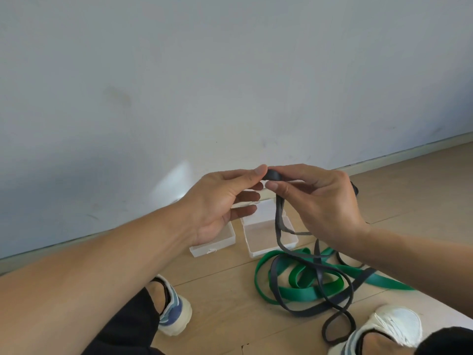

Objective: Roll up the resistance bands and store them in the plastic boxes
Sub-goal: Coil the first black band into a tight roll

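Observation:
A dark grey resistance band (317, 275) lies in loose loops on the wood floor, and one end rises to my hands. That end is a small tight roll pinched between my left hand (225, 201) and my right hand (322, 201), held above the boxes. A green resistance band (304, 286) lies tangled under the grey one. Two clear plastic boxes stand open by the wall: the left box (217, 245) is partly hidden by my left hand, the right box (266, 242) has the hanging grey strand in front of it.
A pale wall (230, 85) with a baseboard runs just behind the boxes. My left shoe (174, 311) and right shoe (384, 329) rest on the floor on either side of the bands. Bare wood floor (230, 290) lies between the shoes.

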The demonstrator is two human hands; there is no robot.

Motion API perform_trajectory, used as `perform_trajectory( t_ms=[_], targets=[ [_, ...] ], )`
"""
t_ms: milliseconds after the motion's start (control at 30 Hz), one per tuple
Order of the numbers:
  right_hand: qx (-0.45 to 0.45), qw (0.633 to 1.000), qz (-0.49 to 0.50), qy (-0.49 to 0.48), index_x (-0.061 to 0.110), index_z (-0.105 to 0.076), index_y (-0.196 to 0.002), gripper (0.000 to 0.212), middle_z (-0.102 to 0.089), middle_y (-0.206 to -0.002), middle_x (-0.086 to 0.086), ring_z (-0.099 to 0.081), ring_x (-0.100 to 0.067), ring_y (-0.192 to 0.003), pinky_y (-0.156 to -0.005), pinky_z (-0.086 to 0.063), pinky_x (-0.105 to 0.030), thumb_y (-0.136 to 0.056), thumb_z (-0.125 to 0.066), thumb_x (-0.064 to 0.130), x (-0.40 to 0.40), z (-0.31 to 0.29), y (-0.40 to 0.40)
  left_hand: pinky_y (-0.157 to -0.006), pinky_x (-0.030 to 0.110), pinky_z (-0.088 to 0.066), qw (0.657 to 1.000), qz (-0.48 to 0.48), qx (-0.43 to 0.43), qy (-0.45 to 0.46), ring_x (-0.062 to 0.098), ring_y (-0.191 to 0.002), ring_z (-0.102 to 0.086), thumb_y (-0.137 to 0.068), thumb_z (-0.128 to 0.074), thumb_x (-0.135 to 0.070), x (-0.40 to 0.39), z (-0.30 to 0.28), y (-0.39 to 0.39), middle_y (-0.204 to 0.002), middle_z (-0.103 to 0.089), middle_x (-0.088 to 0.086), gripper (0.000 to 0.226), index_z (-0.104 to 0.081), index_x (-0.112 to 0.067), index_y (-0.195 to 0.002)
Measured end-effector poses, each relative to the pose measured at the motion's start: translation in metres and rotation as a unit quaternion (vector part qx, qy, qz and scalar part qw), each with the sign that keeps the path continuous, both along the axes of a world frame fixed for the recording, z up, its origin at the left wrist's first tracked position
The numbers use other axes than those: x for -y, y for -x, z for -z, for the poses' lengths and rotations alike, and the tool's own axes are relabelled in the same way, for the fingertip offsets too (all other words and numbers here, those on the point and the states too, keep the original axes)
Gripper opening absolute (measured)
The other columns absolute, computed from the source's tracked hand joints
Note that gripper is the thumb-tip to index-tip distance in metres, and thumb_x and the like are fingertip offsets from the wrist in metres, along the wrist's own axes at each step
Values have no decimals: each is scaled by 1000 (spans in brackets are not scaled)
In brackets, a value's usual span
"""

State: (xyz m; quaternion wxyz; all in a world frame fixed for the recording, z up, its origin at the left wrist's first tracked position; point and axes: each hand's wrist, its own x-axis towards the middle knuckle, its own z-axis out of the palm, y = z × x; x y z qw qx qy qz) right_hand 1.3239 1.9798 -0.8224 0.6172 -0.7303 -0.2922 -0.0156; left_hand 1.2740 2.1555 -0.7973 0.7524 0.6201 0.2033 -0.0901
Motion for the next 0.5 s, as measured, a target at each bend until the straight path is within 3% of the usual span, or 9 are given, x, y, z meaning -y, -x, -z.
perform_trajectory(
  t_ms=[100,200,267,367,500],
  targets=[
    [43,999,8,32,21,-80,-103,16,-79,-98,11,-74,-11,-99,-91,-60,-33,-88,-78,16,1,0,-3,-66,24,-54,996,19,42,-71,9,-72,-65,-83,-75,-40,1,-4,4,-86,-76,-3,29,-83,-14,-92],
    [111,990,34,77,21,-79,-99,13,-76,-98,14,-72,-6,-98,-87,-59,-28,-87,-79,18,1,-1,-6,-71,24,-54,989,42,70,-125,7,-74,-66,-66,-81,-48,5,-8,10,-91,-80,-6,37,-85,-21,-90],
    [166,980,38,100,15,-80,-99,15,-76,-101,9,-72,-4,-98,-86,-59,-27,-85,-81,16,1,0,-8,-70,21,-55,987,22,64,-148,4,-72,-66,-68,-85,-43,7,-7,11,-88,-80,-7,30,-85,-22,-89],
    [218,967,40,124,13,-81,-104,20,-77,-107,6,-71,-6,-101,-89,-56,-23,-84,-83,15,0,5,-8,-73,24,-54,993,-4,17,-117,7,-72,-66,-72,-87,-34,6,-4,9,-92,-81,0,25,-85,-17,-90],
    [191,973,50,116,14,-80,-108,24,-73,-105,13,-70,-5,-100,-89,-54,-21,-84,-81,11,-3,10,-2,-70,25,-53,998,1,-22,-56,10,-72,-64,-73,-88,-26,4,-3,8,-93,-80,3,27,-84,-10,-95]
  ],
)
